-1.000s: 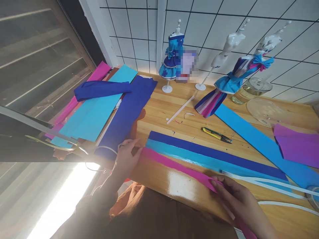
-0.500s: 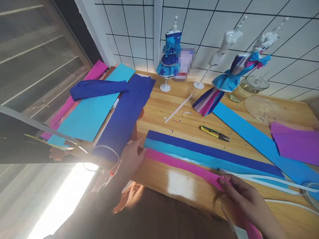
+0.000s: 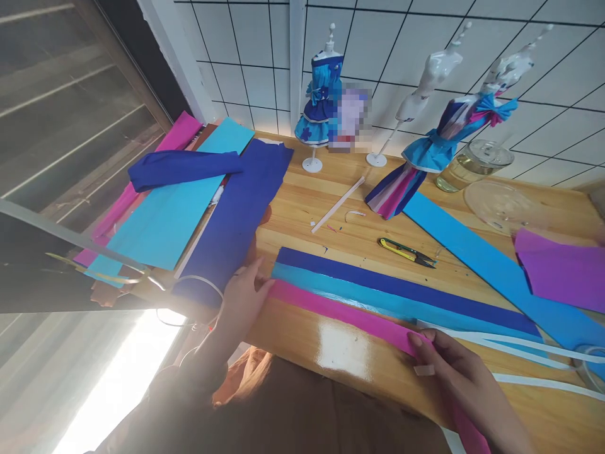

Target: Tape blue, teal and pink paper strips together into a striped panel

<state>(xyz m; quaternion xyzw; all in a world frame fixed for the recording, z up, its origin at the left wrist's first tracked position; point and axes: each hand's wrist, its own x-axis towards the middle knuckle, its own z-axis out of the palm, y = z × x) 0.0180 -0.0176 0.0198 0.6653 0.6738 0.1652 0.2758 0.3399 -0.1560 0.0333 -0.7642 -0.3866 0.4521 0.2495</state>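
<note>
A pink strip (image 3: pixel 340 314) lies along the near edge of a light-blue strip (image 3: pixel 331 288), which borders a dark-blue strip (image 3: pixel 401 288). At its left end, my left hand (image 3: pixel 243 297) grips the pink strip between thumb and fingers. My right hand (image 3: pixel 460 366) pinches it further along, between thumb and forefinger, and its loose tail (image 3: pixel 470 429) hangs below that hand. A small whitish tab (image 3: pixel 424 370) shows just under my right fingertips. White narrow bands (image 3: pixel 501 343) run beside the right hand, over the end of the blue strips.
Yellow-handled thread snips (image 3: pixel 406 251) lie beyond the strips. Dressed and bare mini mannequins (image 3: pixel 319 104) stand along the tiled wall, near a glass jar (image 3: pixel 475 165). Coloured cloth sheets (image 3: pixel 189 217) are piled at left; purple cloth (image 3: pixel 562 271) lies at right.
The pink strip now lies straighter between my hands. My right hand has shifted slightly left and turned, and the whitish tab shows under its fingertips. My left hand has barely moved.
</note>
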